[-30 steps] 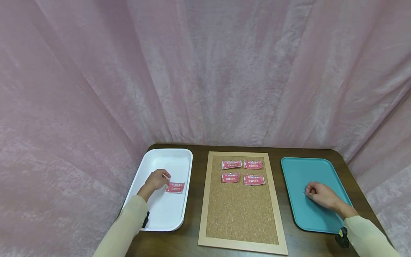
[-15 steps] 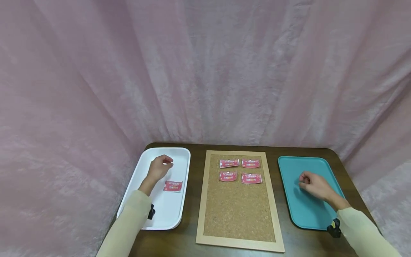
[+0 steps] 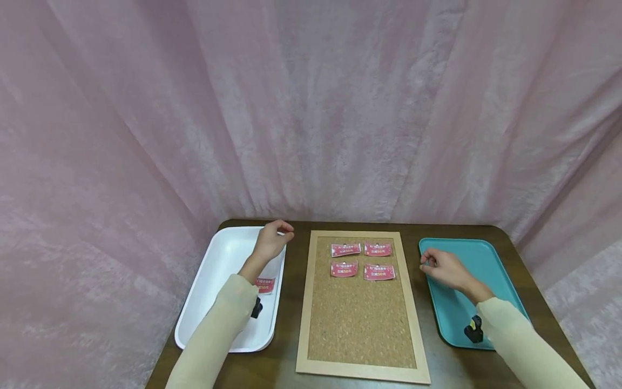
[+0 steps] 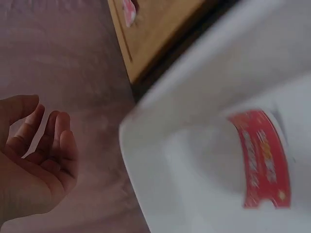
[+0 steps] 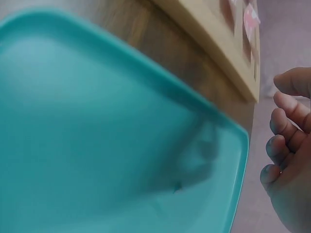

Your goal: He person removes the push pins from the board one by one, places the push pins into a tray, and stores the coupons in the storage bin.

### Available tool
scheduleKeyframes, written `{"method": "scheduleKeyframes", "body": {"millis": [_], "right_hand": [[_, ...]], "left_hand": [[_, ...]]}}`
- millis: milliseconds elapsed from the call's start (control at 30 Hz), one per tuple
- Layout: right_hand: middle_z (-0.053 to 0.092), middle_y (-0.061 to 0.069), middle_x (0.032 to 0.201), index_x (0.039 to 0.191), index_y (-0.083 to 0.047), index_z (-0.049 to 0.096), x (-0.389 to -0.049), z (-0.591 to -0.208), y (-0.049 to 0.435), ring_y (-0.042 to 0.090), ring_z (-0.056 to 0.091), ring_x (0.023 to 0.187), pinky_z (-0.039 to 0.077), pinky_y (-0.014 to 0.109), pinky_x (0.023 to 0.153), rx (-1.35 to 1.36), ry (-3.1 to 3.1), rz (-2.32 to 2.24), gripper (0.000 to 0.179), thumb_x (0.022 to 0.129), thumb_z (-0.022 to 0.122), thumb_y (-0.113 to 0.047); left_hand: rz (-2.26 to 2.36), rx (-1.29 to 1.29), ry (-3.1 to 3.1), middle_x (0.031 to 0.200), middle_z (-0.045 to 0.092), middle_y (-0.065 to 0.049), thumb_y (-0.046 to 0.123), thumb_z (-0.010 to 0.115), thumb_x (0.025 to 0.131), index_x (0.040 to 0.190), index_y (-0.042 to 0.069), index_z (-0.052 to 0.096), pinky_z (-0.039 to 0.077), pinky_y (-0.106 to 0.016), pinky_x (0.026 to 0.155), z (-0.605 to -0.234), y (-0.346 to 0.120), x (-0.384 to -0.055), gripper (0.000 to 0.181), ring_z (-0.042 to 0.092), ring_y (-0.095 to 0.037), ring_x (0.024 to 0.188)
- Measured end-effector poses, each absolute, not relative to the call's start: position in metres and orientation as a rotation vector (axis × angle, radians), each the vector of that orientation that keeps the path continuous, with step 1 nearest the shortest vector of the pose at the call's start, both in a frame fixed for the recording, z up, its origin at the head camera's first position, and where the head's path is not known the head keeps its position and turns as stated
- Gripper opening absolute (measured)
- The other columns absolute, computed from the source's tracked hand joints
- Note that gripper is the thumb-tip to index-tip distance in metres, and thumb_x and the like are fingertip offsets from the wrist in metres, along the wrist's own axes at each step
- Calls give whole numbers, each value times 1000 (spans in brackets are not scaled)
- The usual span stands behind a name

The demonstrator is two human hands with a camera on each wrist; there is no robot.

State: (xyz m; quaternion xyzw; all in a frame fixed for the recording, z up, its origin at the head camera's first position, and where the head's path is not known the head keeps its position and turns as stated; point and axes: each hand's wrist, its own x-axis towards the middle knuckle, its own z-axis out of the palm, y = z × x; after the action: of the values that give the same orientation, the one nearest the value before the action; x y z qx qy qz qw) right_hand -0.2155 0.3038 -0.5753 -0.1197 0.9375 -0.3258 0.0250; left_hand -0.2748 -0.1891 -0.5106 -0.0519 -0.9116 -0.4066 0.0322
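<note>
Over the far right rim of the white tray (image 3: 228, 232), my left hand (image 3: 272, 241) is raised. In the left wrist view its fingers (image 4: 59, 128) are loosely curled, thumb apart, with nothing seen between them. A red printed coupon (image 3: 265, 286) lies in that tray, partly covered by my forearm. Above the left edge of the teal tray (image 3: 486, 270) is my right hand (image 3: 444, 267); its thumb and loosely bent fingers (image 5: 279, 121) show nothing between them. The framed corkboard (image 3: 362, 324) lies between both hands, with several red coupons (image 3: 344, 269) pinned near its top.
A small dark-tipped object (image 5: 178, 187) lies in the teal tray, within the right hand's shadow. The dark wooden table (image 3: 291, 324) carries both trays and the board. A pink curtain (image 3: 311, 108) hangs behind and at both sides.
My left hand has lifted away from the coupon in the white tray and moved right and toward the back. My right hand has moved left and backward, to the teal tray's edge.
</note>
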Motion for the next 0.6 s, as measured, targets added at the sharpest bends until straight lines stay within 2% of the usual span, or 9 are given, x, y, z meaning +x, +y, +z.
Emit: {"method": "scheduleKeyframes", "body": {"millis": [100,333,467,600], "right_hand": [[55,1,78,96,-9,65,-220,-575,292,12,47,66,38,28,59,-394,2884,-1027,7,97,71,-11],[56,0,78,96,-8,65,-225,-577,276,15,50,68,40,27,59,-415,2854,-1052,7,96,72,-8],[57,0,78,97,-5,68,-227,-580,268,14,50,68,41,27,59,-436,2831,-1061,5,97,71,-9],[59,0,79,99,-2,71,-230,-581,263,13,50,70,42,27,61,-447,2837,-1057,7,98,71,-8]], "left_hand": [[-1247,-195,-2813,100,75,-11,12,74,95,104,5,75,55,-39,78,-509,-176,-276,12,70,-25,88],[-1239,-207,-2920,106,75,-9,16,71,100,109,8,75,56,-46,91,-515,-154,-278,12,70,-27,102],[-1242,-231,-2940,103,75,-5,17,71,100,107,10,74,56,-42,87,-525,-139,-277,10,70,-24,99],[-1269,-271,-2951,102,76,-5,16,71,100,108,8,75,56,-39,84,-530,-115,-275,12,71,-21,95]]}}
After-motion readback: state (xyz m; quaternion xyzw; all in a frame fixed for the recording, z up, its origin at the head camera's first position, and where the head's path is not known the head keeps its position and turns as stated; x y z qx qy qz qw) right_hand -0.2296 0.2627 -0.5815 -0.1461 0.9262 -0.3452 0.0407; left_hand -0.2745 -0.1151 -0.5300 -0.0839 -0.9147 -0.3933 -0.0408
